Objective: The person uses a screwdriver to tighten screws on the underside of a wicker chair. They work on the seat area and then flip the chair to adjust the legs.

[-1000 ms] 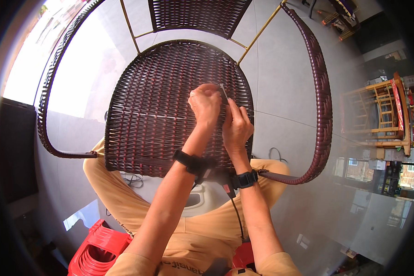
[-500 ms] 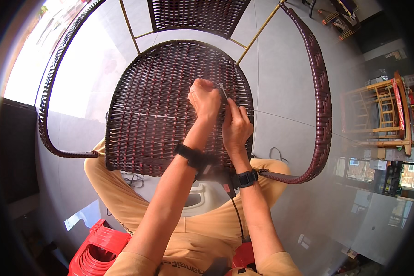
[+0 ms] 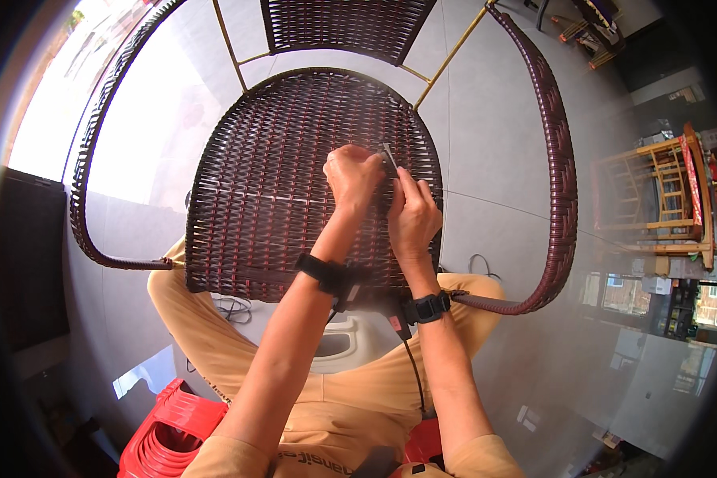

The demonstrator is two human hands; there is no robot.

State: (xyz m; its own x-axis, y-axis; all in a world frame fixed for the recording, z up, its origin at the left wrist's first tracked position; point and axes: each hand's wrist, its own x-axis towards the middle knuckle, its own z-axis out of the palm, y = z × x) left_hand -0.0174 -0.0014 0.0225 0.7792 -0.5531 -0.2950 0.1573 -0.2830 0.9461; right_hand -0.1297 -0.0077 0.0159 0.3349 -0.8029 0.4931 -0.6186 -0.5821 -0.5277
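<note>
A woven chair seat (image 3: 255, 183) of dark brown and reddish strips lies in front of me. Over its right half, my left hand (image 3: 352, 182) is closed, with its fingers curled together; whatever it may grip is hidden. Close beside it, my right hand (image 3: 414, 219) pinches a slim metal tool (image 3: 389, 154) between thumb and fingers. The tool points up and left past the left fingertips, and its far end looks wider than its shaft. Below the tool, the weave is partly covered by both hands.
Wrapped armrests curve around both sides, the right armrest (image 3: 558, 159) being thicker. Beyond the seat is the woven backrest (image 3: 346, 28) on a gold-coloured frame. A beige plastic object (image 3: 346, 358) is between my legs, a red plastic stool (image 3: 167, 430) at lower left. Wooden frames (image 3: 669, 195) stand right.
My left hand has dropped slightly, and its fingers are a little nearer the tool. The right hand has shifted slightly right, still pinching the tool. The chair appears slightly further right.
</note>
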